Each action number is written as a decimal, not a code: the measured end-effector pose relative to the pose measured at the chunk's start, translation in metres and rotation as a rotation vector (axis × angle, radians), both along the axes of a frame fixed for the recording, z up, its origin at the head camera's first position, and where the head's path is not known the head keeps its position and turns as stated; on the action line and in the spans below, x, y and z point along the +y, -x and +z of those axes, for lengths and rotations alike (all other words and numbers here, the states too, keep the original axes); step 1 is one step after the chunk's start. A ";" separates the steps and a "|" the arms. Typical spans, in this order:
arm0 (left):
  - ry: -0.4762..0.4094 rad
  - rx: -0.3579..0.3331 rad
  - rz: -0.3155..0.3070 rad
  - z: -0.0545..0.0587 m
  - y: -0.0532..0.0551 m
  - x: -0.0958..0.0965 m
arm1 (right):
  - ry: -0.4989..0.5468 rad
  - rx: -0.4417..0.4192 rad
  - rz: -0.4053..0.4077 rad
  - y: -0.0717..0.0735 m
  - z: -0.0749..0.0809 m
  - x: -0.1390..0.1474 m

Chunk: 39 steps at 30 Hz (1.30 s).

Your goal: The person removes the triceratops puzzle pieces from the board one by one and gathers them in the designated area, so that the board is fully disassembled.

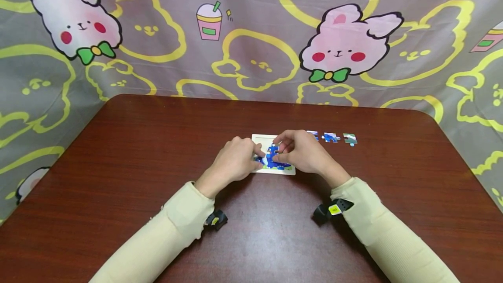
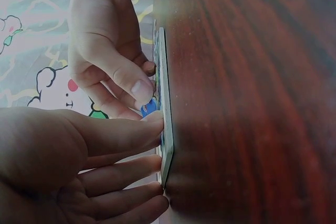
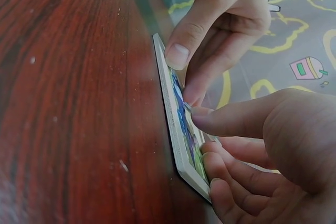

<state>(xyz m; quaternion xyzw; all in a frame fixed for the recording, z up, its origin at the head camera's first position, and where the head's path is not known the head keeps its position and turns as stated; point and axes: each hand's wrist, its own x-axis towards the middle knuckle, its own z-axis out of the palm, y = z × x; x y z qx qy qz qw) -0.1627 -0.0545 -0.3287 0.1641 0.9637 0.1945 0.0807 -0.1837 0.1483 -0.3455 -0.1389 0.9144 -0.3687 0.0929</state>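
Observation:
A small white-rimmed puzzle board point(image 1: 290, 172) lies on the table, partly filled with blue and green jigsaw pieces. My right hand point(image 1: 308, 154) reaches over its right side, thumb and fingers pinching a blue puzzle piece point(image 2: 149, 108) close over the board. At the opposite side, my left hand point(image 1: 234, 159) rests on the board, with its thumb point(image 3: 177, 56) pressing near the front edge and its fingers extended toward the pieces. Both hands cover parts of the picture.
Three loose pieces lie to the right of the board: one partly behind the right hand point(image 1: 313, 133), a blue one point(image 1: 331, 137) and a green one point(image 1: 349, 138). The brown table point(image 1: 165, 143) meets a patterned curtain point(image 1: 259, 47) at the back.

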 end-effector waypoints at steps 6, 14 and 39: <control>-0.001 0.002 0.001 0.000 0.000 0.000 | -0.006 -0.005 -0.008 0.000 0.001 0.000; 0.004 -0.006 0.008 0.002 -0.001 0.000 | -0.002 0.009 0.001 0.000 0.001 0.001; -0.010 -0.016 0.000 0.001 -0.001 -0.001 | 0.060 0.072 -0.031 0.001 0.009 0.015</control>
